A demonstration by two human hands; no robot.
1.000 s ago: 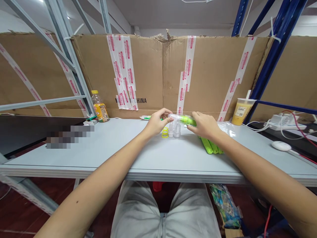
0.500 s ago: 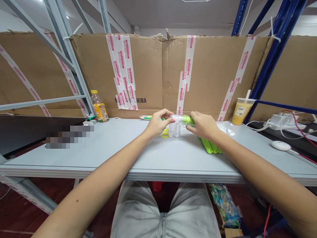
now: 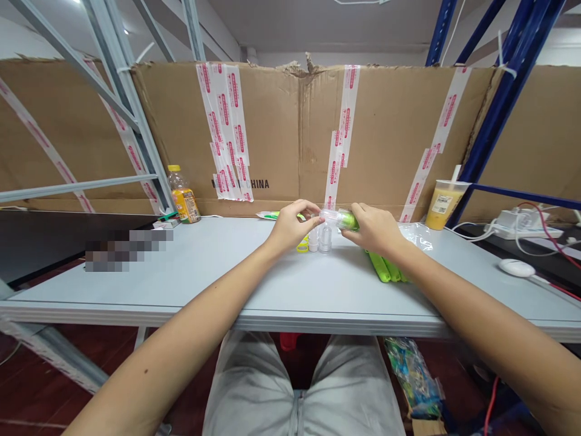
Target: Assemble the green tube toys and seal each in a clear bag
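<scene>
Left hand (image 3: 290,227) is pinching the clear tip of a bright green and clear plastic tube (image 3: 334,218) between thumb and fingers, while the right hand (image 3: 373,229) is curled round its green end. It's held up over the pale grey tabletop (image 3: 290,284), long axis pretty much sideways, clear end pointing left. Only word I can properly read is a black "CHINA" on the brown cardboard sheet (image 3: 385,133) behind; red print on the white tape (image 3: 230,121) is too small.
</scene>
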